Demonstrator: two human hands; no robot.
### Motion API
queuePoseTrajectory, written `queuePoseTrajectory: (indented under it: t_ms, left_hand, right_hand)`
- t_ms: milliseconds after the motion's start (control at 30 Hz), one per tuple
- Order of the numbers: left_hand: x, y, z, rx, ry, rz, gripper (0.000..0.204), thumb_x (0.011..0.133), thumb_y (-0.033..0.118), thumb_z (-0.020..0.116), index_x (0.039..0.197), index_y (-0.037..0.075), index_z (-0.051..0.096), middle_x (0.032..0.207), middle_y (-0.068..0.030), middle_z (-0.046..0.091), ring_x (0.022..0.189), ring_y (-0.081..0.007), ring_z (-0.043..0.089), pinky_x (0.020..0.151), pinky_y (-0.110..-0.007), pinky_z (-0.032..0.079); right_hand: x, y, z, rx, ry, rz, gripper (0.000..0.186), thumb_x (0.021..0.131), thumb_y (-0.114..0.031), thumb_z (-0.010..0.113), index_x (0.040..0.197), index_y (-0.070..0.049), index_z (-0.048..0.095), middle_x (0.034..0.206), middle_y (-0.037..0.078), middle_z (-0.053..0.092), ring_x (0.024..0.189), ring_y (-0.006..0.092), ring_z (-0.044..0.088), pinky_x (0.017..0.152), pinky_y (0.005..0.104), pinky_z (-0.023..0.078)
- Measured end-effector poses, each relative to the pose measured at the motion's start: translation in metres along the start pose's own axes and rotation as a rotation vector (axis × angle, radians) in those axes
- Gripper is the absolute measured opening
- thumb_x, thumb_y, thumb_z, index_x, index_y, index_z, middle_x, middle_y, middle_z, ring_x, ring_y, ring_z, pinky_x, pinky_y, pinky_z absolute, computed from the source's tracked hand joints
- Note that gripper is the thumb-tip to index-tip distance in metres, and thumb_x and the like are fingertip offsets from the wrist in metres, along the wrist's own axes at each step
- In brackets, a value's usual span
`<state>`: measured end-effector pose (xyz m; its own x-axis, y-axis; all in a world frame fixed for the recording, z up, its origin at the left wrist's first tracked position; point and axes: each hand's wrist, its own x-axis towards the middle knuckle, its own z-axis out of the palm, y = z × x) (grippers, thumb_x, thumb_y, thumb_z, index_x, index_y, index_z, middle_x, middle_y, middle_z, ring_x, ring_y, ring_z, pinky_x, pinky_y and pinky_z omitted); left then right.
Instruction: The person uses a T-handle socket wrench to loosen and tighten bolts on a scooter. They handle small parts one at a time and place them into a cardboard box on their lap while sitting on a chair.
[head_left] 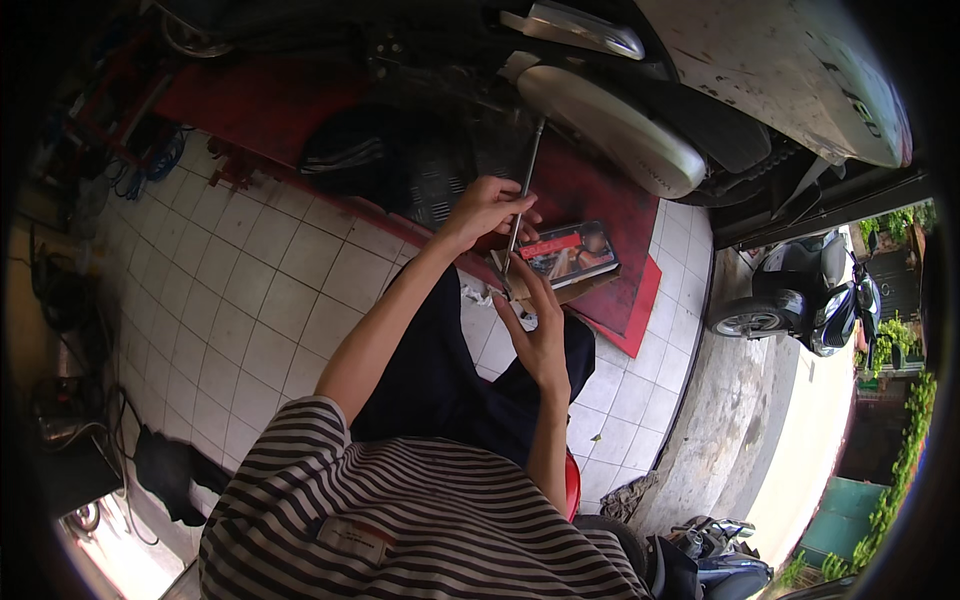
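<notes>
On the far left, a blue cable [168, 152] in a loose heap by a red bench [250, 95]. Next, white floor tiles [260, 290], square and a bit dirty. Then a dark thing with pale stripes [345, 155] on the bench, too dim to tell what kind.

In the middle, the left hand [490, 210], fingers curled in, with hold of a long thin metal rod [526, 180]. Rod on a slant over the bench, top end up near a motorbike [790, 80], low end down by the right hand [542, 335]. Thumb and fingers spread apart there, first finger right by the rod's low end; cannot tell if touching it.

Just right of the rod, a flat box [570, 262] with a red band and a picture. Above the box, a big silver cover [610, 130] on the motorbike's side. Farther right, outside, a dark parked scooter [805, 285]. By the right edge, green leaves [905, 450].
</notes>
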<state>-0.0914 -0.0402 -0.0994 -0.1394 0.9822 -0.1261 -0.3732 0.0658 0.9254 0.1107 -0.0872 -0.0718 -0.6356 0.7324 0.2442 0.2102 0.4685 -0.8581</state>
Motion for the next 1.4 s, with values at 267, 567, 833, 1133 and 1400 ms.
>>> queuePoseTrajectory:
  t_ms: [267, 567, 833, 1133, 1400]
  left_hand:
    - [-0.003, 0.0, 0.004, 0.01, 0.017, -0.015, 0.022, 0.1, 0.013, 0.061, 0.098, -0.008, 0.059, 0.092, -0.0221, 0.072, 0.075, -0.0284, 0.075, 0.062, -0.032, 0.063]
    - [-0.001, -0.007, 0.003, 0.014, -0.021, -0.044, 0.026, 0.1, 0.016, 0.062, 0.109, -0.008, 0.061, 0.098, -0.0213, 0.071, 0.082, -0.0268, 0.075, 0.069, -0.03, 0.063]
    - [0.0, -0.003, 0.003, 0.031, -0.016, -0.036, 0.026, 0.1, 0.017, 0.063, 0.108, -0.008, 0.062, 0.099, -0.0211, 0.071, 0.082, -0.0271, 0.075, 0.07, -0.031, 0.063]
    - [-0.001, 0.0, 0.0, -0.006, -0.066, -0.03, 0.031, 0.101, 0.016, 0.061, 0.115, -0.01, 0.059, 0.103, -0.0219, 0.071, 0.083, -0.0264, 0.075, 0.071, -0.03, 0.063]
    - [-0.006, 0.008, -0.003, -0.019, -0.062, -0.042, 0.033, 0.101, 0.018, 0.06, 0.119, -0.01, 0.058, 0.102, -0.0209, 0.072, 0.081, -0.024, 0.075, 0.071, -0.029, 0.063]
  right_hand:
    - [-0.004, 0.008, 0.006, -0.104, -0.051, -0.041, 0.045, 0.089, -0.011, 0.074, 0.13, -0.003, 0.061, 0.125, 0.014, 0.064, 0.118, 0.0292, 0.062, 0.1, 0.0387, 0.048]
    - [-0.008, 0.005, 0.012, -0.101, -0.009, -0.024, 0.045, 0.088, -0.012, 0.075, 0.128, -0.001, 0.059, 0.119, 0.015, 0.063, 0.113, 0.0304, 0.063, 0.097, 0.0397, 0.049]
    - [-0.007, 0.007, 0.01, -0.091, 0.002, -0.026, 0.044, 0.089, -0.011, 0.075, 0.128, -0.001, 0.059, 0.119, 0.016, 0.063, 0.113, 0.0306, 0.063, 0.097, 0.04, 0.05]
    - [-0.006, 0.004, 0.014, -0.119, 0.001, -0.064, 0.041, 0.091, -0.009, 0.071, 0.131, -0.003, 0.062, 0.123, 0.014, 0.06, 0.115, 0.0296, 0.061, 0.1, 0.0384, 0.047]
    - [-0.001, 0.005, 0.02, -0.177, 0.024, -0.071, 0.03, 0.101, -0.007, 0.056, 0.129, -0.004, 0.064, 0.118, 0.014, 0.06, 0.109, 0.0297, 0.061, 0.096, 0.0378, 0.047]
